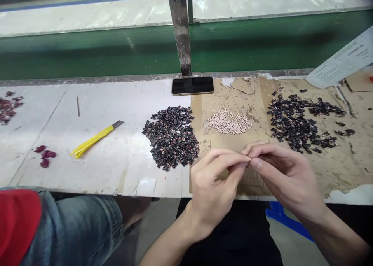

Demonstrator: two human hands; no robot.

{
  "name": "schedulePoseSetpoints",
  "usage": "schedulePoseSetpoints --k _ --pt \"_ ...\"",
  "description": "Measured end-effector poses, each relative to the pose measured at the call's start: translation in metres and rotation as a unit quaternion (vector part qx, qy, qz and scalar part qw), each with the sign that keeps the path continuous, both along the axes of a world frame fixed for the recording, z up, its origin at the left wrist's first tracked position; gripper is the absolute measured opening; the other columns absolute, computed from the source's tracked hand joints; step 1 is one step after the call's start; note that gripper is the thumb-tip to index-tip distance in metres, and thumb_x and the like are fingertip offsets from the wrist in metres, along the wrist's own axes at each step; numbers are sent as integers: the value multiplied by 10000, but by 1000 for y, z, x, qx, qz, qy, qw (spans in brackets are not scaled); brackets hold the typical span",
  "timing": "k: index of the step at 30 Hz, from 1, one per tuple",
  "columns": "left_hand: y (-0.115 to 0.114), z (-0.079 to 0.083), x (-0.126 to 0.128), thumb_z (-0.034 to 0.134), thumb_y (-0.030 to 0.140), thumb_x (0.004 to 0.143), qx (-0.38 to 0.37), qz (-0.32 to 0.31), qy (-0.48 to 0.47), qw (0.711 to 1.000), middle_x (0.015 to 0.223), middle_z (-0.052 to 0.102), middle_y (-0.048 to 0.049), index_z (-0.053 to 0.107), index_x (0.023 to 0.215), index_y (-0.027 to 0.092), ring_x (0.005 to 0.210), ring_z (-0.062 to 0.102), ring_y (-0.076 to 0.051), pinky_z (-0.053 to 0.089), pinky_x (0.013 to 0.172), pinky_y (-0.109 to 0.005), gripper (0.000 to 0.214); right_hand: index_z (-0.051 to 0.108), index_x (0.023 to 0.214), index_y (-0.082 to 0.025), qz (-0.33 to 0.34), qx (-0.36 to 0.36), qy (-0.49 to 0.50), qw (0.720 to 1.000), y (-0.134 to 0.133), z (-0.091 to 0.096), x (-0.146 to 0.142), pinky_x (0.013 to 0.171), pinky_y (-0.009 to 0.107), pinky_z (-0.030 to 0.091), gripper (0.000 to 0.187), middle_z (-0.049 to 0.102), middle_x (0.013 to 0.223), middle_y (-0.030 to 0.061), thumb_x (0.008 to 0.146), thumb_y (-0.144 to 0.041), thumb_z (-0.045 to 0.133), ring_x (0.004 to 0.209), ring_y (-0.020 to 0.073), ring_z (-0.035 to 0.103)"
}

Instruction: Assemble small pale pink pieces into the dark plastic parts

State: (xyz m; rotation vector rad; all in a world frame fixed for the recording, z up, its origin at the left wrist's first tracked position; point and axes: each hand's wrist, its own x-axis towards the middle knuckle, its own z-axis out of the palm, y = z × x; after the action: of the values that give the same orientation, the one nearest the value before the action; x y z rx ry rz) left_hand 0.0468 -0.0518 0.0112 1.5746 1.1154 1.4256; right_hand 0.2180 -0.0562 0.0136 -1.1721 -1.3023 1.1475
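My left hand (214, 184) and my right hand (284, 174) meet fingertip to fingertip over the near edge of the bench, both pinched closed. Whatever sits between the fingertips is too small to make out. A heap of small black parts (171, 135) lies just left of my left hand. A small heap of tiny pale parts (229, 122) lies beyond the hands on brown cardboard (335, 168). A wider scatter of black parts (300, 124) spreads beyond my right hand.
A yellow utility knife (94, 139) lies at the left on the white bench top (96, 168). A phone (192, 85) lies flat at the foot of a metal post (180, 28). Dark red pieces (44, 155) sit far left. A green conveyor belt (262, 44) runs behind. Another person's jeans-clad leg (72, 227) is at lower left.
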Motion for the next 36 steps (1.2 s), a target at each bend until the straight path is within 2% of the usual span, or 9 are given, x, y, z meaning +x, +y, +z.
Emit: schedulePoseSetpoints --k 5,8,11,14,16,19,22,27,36 --pt "-6 -6 2 765 99 936 42 9 34 999 987 835 -60 832 966 216 852 798 -160 660 827 -259 138 761 951 -297 1 9 -35 999 -8 1 -3 845 256 673 100 773 1000 27 967 -207 721 938 174 772" --pt "-10 -9 4 769 99 935 34 11 25 999 960 839 -62 825 954 198 857 796 -156 653 840 -256 115 720 921 -283 -20 24 -74 997 -12 4 -8 884 279 667 107 748 963 33 979 -200 688 948 182 760" --pt "-14 -13 3 801 101 912 -14 -1 -16 1000 927 845 -37 828 948 213 853 791 -154 643 850 -271 122 688 909 -278 -24 23 -112 993 -15 5 -2 826 321 672 102 719 941 46 992 -224 663 906 203 747" --pt "-18 -18 -6 855 134 870 -105 7 -78 991 916 849 -14 852 931 253 854 789 -164 640 844 -284 134 673 926 -285 -28 25 -166 985 -17 1 14 808 383 660 78 699 965 56 992 -248 656 897 230 727" --pt "-19 -22 -14 878 151 845 -163 26 -109 980 913 850 -13 868 902 270 861 788 -171 643 841 -285 133 669 952 -291 -31 52 -233 971 -17 -5 24 910 448 631 63 689 1025 64 991 -245 653 1000 259 714" --pt "-20 -26 -26 876 132 831 -206 42 -121 970 914 848 -16 880 883 273 881 785 -160 643 849 -249 150 655 1010 -292 -11 101 -347 932 -17 -15 31 1045 518 559 96 671 1154 80 991 -200 637 1171 292 670" --pt "-21 -26 -32 852 106 834 -226 50 -129 964 918 836 -22 882 879 258 877 776 -140 637 799 -191 162 625 1045 -276 12 144 -411 900 -15 -20 28 1052 507 551 137 662 1225 98 983 -153 630 1208 291 662" --pt "-23 -24 -32 852 86 815 -240 56 -172 954 914 804 -33 871 859 229 857 769 -134 643 765 -168 151 617 1072 -256 23 173 -443 879 -13 -24 21 1052 501 538 151 650 1307 118 976 -142 639 1234 301 653" --pt "-24 -24 -34 862 95 820 -255 53 -192 946 906 796 -20 865 855 225 813 772 -113 649 756 -147 135 600 1073 -253 22 186 -455 871 -13 -23 19 1028 498 533 160 662 1311 130 978 -130 636 1214 302 657"
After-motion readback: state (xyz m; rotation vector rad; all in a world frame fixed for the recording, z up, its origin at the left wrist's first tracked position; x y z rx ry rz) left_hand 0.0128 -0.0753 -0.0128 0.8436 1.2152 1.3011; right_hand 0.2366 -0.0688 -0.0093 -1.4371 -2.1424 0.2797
